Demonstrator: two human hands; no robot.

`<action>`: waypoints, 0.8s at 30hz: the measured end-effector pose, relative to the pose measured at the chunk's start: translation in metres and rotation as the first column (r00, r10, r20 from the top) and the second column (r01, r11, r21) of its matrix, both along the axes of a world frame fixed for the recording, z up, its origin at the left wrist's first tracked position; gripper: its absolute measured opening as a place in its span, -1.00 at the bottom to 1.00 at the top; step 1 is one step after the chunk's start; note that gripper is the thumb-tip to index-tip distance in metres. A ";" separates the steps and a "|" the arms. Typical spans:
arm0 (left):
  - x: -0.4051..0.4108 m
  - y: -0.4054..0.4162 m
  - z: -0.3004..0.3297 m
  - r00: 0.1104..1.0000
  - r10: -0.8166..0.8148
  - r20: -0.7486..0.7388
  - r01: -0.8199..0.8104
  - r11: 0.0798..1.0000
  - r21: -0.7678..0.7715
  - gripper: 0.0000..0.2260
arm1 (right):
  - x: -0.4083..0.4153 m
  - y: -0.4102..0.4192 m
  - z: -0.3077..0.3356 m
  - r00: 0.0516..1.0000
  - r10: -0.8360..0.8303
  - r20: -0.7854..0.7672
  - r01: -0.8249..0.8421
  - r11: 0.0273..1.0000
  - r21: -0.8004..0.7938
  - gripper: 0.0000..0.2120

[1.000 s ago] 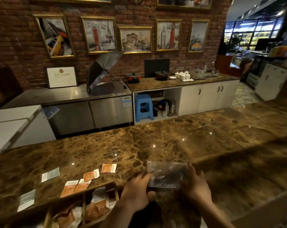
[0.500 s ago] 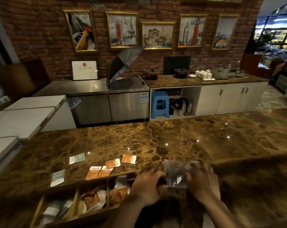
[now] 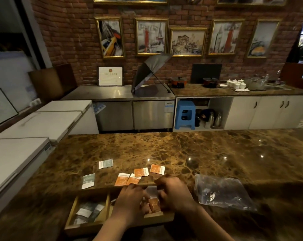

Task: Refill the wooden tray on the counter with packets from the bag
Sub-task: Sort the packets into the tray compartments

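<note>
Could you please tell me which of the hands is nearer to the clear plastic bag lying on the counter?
Right. The right hand is over the wooden tray, just left of the plastic bag; the left hand is farther left, beyond it.

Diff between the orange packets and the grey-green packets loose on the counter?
The orange packets number four and cluster just beyond the wooden tray, two overlapping; the grey-green packets number two and lie apart, further left. Orange ones have a white end strip, as do the grey-green. All lie flat on the marble counter.
</note>
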State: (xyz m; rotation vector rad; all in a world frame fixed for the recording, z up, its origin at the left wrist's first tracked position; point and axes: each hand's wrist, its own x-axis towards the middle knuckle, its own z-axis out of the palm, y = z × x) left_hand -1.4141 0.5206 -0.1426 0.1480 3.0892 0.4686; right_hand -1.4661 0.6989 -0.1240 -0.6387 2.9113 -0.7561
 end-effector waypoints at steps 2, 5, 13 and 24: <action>-0.002 0.002 -0.002 0.999 -0.052 -0.010 0.051 0.997 -0.063 -0.69 | 0.000 -0.007 -0.003 0.999 0.027 0.022 -0.028 0.999 0.041 -0.68; -0.007 0.005 -0.004 0.994 -0.108 0.009 0.109 0.984 -0.138 -0.67 | 0.000 -0.012 -0.006 0.998 0.050 0.039 -0.054 0.995 0.088 -0.70; -0.006 -0.003 -0.002 0.994 -0.012 -0.109 0.011 1.000 -0.014 -0.78 | -0.007 -0.027 -0.014 0.999 0.009 0.048 -0.013 0.996 0.090 -0.69; -0.002 -0.008 -0.005 0.961 -0.273 0.044 0.276 0.948 -0.157 -0.72 | -0.013 -0.055 -0.027 0.958 -0.272 0.089 0.264 0.960 0.090 -0.47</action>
